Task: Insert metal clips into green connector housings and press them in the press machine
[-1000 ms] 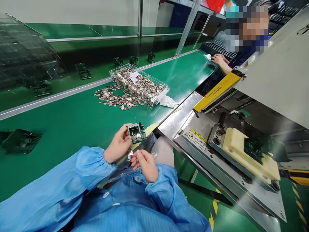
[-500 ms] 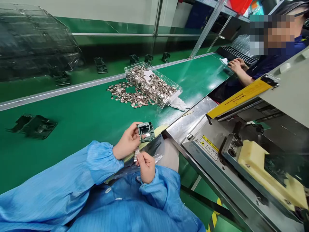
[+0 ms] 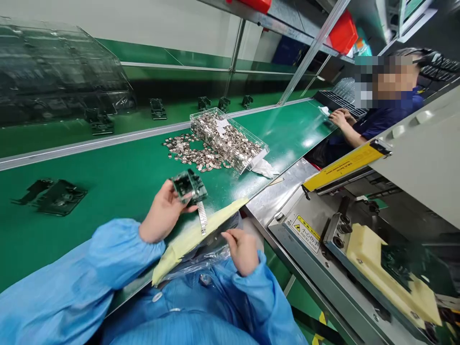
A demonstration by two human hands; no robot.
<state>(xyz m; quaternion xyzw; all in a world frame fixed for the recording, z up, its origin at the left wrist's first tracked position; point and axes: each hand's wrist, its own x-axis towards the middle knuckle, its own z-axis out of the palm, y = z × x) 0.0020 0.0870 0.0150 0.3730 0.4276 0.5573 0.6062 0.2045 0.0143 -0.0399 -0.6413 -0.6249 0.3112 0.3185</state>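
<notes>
My left hand (image 3: 161,213) grips a small green circuit board (image 3: 189,186) above the green belt (image 3: 118,177). A thin strip of metal pieces (image 3: 202,216) hangs down from the board. Lower, over my lap, my right hand (image 3: 242,249) rests with curled fingers on a clear plastic bag (image 3: 201,256). I cannot make out whether anything is pinched in those fingers. A yellow foam strip (image 3: 194,235) runs along the table edge between my two hands.
A clear tray (image 3: 230,140) full of small metal clips sits on the belt, with loose clips (image 3: 187,148) spilled beside it. Dark fixtures (image 3: 53,195) lie at the left. A press machine with a cream fixture (image 3: 388,273) stands at the right. Another person's hands (image 3: 339,117) work farther along.
My left hand has lifted the board up and to the left over the belt. My right hand has come away from the strip and dropped to the bag.
</notes>
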